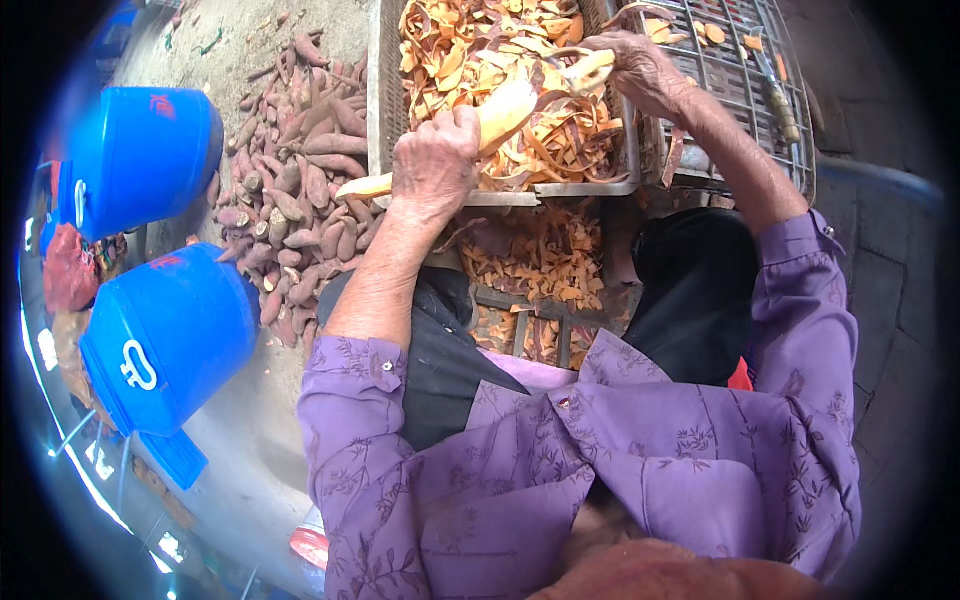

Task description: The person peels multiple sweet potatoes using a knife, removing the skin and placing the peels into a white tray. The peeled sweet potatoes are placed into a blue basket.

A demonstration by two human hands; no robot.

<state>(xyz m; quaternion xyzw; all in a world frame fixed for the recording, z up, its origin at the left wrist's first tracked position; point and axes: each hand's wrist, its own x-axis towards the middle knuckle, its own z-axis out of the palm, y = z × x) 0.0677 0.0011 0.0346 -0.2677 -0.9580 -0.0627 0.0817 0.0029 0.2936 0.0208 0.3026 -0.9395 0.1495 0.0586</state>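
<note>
My left hand (439,157) grips a peeled orange-fleshed sweet potato (506,116), which sticks out on both sides of the fist. It is held above the near part of a plastic crate (379,90) filled with sweet potato peelings (465,67). My right hand (649,71) is closed around what looks like a peeler (589,73), just past the sweet potato's far end. Pale peel covers part of that tool, so its shape is not fully visible. A small gap shows between the tool and the sweet potato.
Unpeeled sweet potatoes (300,180) lie heaped left of the crate. Two blue plastic buckets (157,157) lie on their sides farther left. At right, a slatted crate (720,67) bears peel pieces and a wooden-handled knife (782,112). More peelings (532,259) lie between the knees.
</note>
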